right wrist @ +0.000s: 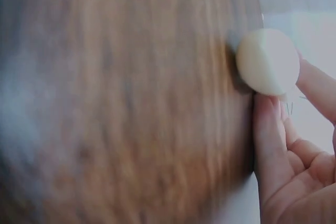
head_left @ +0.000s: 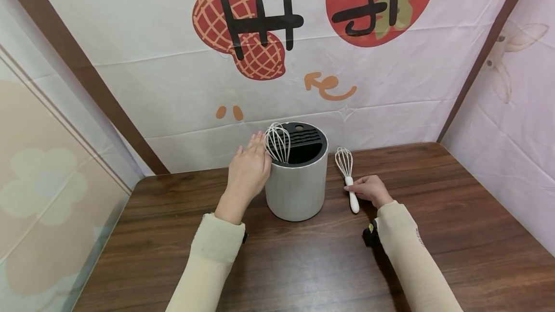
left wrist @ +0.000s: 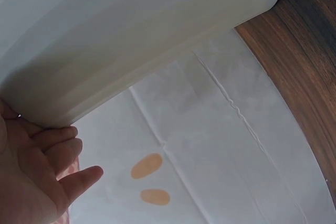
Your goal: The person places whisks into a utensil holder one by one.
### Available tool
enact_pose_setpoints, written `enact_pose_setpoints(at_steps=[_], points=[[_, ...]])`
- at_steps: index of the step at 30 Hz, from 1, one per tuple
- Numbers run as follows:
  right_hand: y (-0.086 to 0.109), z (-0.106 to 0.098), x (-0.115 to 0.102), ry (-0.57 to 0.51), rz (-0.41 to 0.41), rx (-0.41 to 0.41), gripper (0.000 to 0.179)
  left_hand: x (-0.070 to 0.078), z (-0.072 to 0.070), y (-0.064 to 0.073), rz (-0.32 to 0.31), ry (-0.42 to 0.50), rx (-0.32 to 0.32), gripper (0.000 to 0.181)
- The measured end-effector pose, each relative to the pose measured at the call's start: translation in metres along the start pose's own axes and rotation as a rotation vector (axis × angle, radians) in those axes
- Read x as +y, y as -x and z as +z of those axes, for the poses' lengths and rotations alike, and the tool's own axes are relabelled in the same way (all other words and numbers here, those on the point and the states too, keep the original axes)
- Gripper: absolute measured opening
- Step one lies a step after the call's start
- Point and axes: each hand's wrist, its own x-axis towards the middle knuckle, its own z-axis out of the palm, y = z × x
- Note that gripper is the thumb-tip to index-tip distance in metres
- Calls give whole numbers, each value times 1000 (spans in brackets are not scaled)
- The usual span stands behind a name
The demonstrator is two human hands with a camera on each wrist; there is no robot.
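- With my right hand (head_left: pixel 370 189) I am pinching the whisk (head_left: pixel 349 180) between thumb and fingers (right wrist: pixel 272 145), on the upper part of its handle (head_left: pixel 354 203).
- Ahead of this grip the wires (head_left: pixel 344 160) are pointing away from me; behind it, the round end of the handle is sticking out towards me.
- Whether the whisk is resting on the table (head_left: pixel 303 273) or hanging a little above it, I cannot tell.
- My left hand (head_left: pixel 249 170) is grasping nothing: its rather straight fingers are lying against the wall of the holder (head_left: pixel 296 195). How strongly they are pressing, I cannot tell.
- The holder is standing to the left of my right grip, near it but apart. In it a second whisk (head_left: pixel 277 143) is standing with wires up, just beside my left fingertips.
- I am judging the whisk to be light, with a stiff handle. The handle is looking smooth, so a loose pinch could let it turn.
- The wires are seeming springy and not fragile, but a squeeze would probably bend them; I am preferring the handle for my hold.
- The holder is looking rigid and wide, so I am expecting a flat palm on its wall to steady it well enough.
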Motion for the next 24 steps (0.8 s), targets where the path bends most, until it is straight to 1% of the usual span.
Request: enact_pose_setpoints(at_steps=[4,6,11,16,19,24], points=[[-1,-5,3,-86,4,-51,8,0,0,0,6,3,8,50],[-1,-7,4,-119,16,-60,12,0,0,0,7,4,10,50],[-1,-12,7,-137,38,-80,33,0,1,-1,9,3,14,49],[-1,-16,9,-179,23,-124,36,0,0,0,17,-1,26,49],[-2,-19,11,-222,19,-166,37,0,0,0,16,-3,23,49],[-1,-21,11,-270,23,-207,39,0,0,0,11,-1,12,50]])
